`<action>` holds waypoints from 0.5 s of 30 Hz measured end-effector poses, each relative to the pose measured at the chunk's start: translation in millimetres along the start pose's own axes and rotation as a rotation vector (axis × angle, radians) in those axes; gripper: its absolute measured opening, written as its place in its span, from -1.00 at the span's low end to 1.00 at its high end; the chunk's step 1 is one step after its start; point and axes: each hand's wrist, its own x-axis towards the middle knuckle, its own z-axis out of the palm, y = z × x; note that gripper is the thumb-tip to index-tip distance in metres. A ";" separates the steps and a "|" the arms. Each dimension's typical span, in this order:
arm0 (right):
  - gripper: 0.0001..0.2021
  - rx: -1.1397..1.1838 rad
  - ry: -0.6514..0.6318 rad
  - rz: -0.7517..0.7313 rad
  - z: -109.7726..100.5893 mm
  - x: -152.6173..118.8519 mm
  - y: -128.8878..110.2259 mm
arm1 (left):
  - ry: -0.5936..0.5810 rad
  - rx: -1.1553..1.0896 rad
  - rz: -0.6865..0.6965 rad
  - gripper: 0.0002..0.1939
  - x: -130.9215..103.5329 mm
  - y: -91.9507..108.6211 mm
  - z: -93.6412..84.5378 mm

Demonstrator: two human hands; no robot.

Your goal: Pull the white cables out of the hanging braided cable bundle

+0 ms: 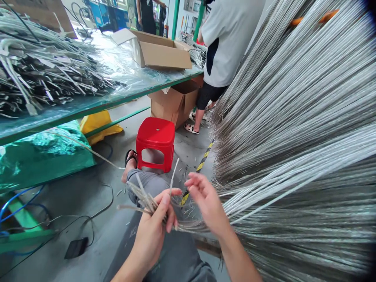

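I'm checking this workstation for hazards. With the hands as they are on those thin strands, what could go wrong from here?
1. The left hand pinches a small bunch of strand ends that splay loosely; a slack grip might let some slip out.
2. The right hand is open beside the big hanging bundle of strands; thin ends stick out there and could prick fingers.
3. Cables and a black pedal lie on the floor near the person's legs, a likely trip hazard.

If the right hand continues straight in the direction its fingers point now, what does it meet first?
Probably the left hand, near its thumb, and the small wire bunch it grips. The right hand points left toward them, though depth is unclear.
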 end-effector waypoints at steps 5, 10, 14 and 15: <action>-0.87 -0.438 -0.194 -0.042 9.9 -18.8 3.4 | 0.066 -0.113 0.059 -0.62 2.8 3.5 0.4; -0.86 -0.513 -0.056 -0.102 4.8 -15.4 -1.2 | 0.060 -0.153 0.104 -0.64 0.9 4.5 -1.9; -0.90 -0.599 -0.388 -0.129 5.4 -24.8 -15.7 | 0.038 -0.193 0.112 -0.66 3.5 11.7 -3.2; -0.91 -0.633 -0.444 -0.135 6.5 -27.6 -17.7 | 0.030 -0.205 0.109 -0.67 4.7 13.9 -3.2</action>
